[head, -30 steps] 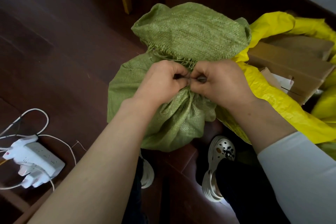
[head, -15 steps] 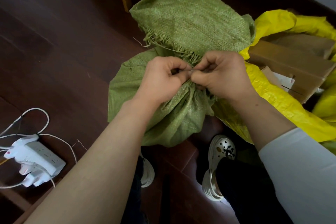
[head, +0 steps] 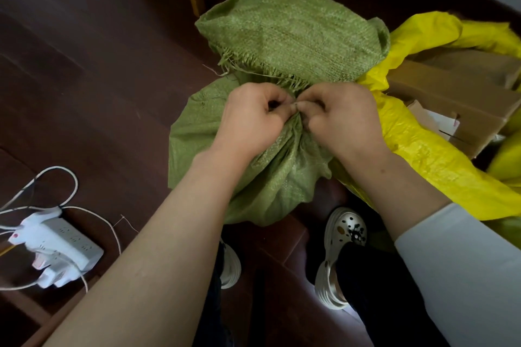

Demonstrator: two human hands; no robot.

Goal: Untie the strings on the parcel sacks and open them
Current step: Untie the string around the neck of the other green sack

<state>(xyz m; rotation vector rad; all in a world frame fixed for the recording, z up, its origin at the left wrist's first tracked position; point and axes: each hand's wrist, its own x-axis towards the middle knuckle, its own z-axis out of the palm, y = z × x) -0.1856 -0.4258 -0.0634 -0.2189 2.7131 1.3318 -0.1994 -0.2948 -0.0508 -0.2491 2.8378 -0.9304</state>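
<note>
Evidently halfway: the yellow sack gapes open on the floor, but beside it the green sack looks tied, left hand and right hand both pinching its bunched neck.

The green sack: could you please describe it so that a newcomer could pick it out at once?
On the dark wooden floor, between the white power strip and the yellow sack, stands the green sack. The left hand and right hand pinch its gathered neck. Unlike its yellow neighbour, open around cardboard boxes, it is frayed-topped and tied shut.
</note>
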